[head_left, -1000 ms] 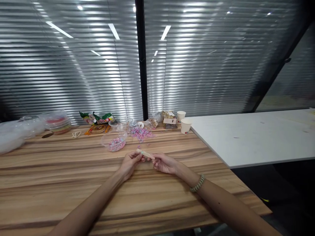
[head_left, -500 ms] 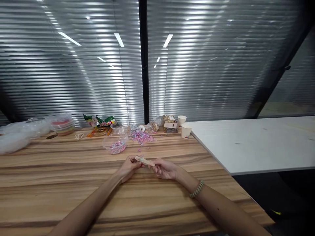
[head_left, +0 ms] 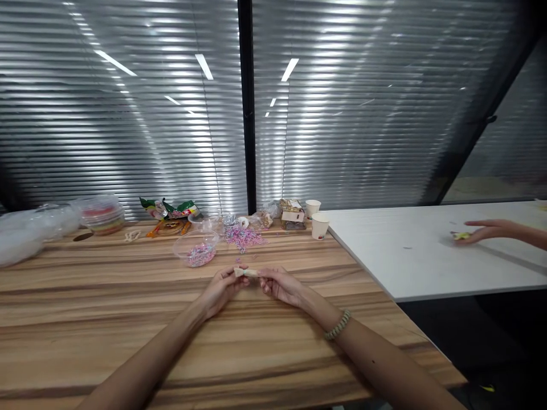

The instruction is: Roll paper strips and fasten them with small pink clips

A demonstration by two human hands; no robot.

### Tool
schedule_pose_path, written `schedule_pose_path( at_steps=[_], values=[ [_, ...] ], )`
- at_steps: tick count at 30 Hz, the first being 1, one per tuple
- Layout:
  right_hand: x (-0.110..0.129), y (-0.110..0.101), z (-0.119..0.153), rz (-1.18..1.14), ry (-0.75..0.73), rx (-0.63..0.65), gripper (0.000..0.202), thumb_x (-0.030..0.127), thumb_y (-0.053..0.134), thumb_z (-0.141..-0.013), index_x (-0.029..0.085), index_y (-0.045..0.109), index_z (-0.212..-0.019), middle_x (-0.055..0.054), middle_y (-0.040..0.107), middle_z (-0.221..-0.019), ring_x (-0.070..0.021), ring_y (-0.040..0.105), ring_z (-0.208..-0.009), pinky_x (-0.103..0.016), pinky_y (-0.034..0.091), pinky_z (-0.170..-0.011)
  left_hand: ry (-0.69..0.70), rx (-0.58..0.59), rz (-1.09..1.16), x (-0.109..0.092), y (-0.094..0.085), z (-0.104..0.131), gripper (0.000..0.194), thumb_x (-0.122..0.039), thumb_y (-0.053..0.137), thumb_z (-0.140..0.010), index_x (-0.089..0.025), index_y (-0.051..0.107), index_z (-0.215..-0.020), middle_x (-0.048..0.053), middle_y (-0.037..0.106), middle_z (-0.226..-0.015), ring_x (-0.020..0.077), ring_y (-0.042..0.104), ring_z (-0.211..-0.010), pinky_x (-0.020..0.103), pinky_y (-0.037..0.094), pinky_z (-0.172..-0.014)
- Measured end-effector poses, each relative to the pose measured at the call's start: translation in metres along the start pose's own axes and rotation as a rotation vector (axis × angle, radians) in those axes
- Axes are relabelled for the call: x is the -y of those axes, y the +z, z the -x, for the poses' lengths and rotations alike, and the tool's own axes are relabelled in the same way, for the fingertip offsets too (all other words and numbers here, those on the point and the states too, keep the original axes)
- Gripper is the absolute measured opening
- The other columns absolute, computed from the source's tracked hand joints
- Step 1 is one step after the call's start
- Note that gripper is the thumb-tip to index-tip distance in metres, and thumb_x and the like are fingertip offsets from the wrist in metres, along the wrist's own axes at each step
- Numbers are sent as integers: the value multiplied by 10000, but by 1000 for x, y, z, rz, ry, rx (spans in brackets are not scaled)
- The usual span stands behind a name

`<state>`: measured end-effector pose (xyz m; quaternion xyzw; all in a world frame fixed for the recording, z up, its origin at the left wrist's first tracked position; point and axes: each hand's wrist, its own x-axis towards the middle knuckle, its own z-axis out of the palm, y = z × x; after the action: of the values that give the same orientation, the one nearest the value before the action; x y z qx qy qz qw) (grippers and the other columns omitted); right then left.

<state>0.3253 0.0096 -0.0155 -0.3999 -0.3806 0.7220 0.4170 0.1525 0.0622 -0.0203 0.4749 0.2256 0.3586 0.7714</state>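
Over the wooden table, my two hands hold a short pale beige stick-like bundle with a thin turquoise band round it. My left hand is closed at the bundle's left end, thumb and fingers on it. The other end is pinched by my right hand, whose wrist wears a beaded bracelet. Whether the bundle is one piece or several is too small to tell. Beyond the hands lies a loose pile of small pink, purple and blue bits, with more in a clear round bowl.
Two paper cups and a small box stand at the back. Farther left are a green snack packet, stacked clear tubs and plastic bags. Right, above a white table, another person's hand holds something yellowish.
My hands have turned the bundle from a slant to nearly level. Another person's hand has come in over the white table at the right. The view has shifted slightly.
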Motion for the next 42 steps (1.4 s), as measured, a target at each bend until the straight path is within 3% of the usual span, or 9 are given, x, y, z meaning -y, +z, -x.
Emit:
schedule_pose_path(
  at_steps=[3,12,22,25,27,30,34,37,42],
  values=[
    [-3,-1,-3,110,-113,-97,633,502,554,-521,73,415,-966,3,548,-656,66,456,-533,-61,336,-553,72,-19,-44,-2,1,0,365,-378,572,-705,-101,572,-943,101,605,-866,156,566,-761,315,399,-810],
    [0,2,-3,324,-184,-234,687,573,536,-487,67,447,-943,-54,572,-838,60,484,-570,-56,369,-561,106,-214,-555,-6,7,2,397,-331,684,-570,-102,604,-883,82,639,-812,170,582,-745,265,427,-739],
    [13,-13,-6,625,-199,-185,782,684,360,-542,66,456,-1011,-77,563,-878,86,463,-553,-36,382,-554,158,-159,-701,-7,6,0,292,-360,658,-581,-104,596,-710,81,633,-763,171,577,-735,255,427,-711],
    [38,-41,7,796,-169,-304,820,726,266,-550,89,461,-1030,-78,566,-872,71,477,-557,-43,373,-536,167,-201,-647,-4,2,-3,341,-378,660,-577,-103,561,-753,85,628,-775,168,579,-718,258,426,-695],
    [59,-71,22,908,-10,-396,805,720,297,-547,86,490,-1003,-83,567,-865,46,509,-610,-65,407,-585,175,-230,-594,-2,-1,-6,380,-391,663,-574,-103,530,-782,84,621,-784,166,581,-716,263,429,-692],
    [84,-128,47,1058,160,-954,688,632,420,-558,77,530,-950,-108,554,-893,-2,542,-778,-118,446,-747,173,-248,-541,0,-2,-9,412,-409,663,-571,-105,502,-797,62,605,-740,151,573,-692,263,442,-682],
    [90,-194,69,1089,175,-1393,588,481,299,-690,63,450,-1075,-185,394,-1139,-148,419,-1130,-353,358,-964,176,-237,-512,1,2,-11,425,-416,668,-558,-103,506,-796,53,583,-746,144,558,-691,265,465,-651],
    [79,-222,72,1089,194,-1507,564,445,347,-665,63,457,-1065,-172,383,-1135,-225,347,-1166,-433,325,-946,181,-235,-496,3,2,-12,414,-397,679,-546,-106,524,-797,68,581,-835,163,552,-765,273,478,-657],
    [71,-246,69,1191,101,-1499,448,295,284,-692,64,496,-1012,-141,378,-1124,-181,284,-1191,-384,315,-997,203,-211,-577,8,-5,-14,351,-352,676,-566,-107,578,-797,78,598,-849,164,552,-758,254,460,-657]
  ],
)
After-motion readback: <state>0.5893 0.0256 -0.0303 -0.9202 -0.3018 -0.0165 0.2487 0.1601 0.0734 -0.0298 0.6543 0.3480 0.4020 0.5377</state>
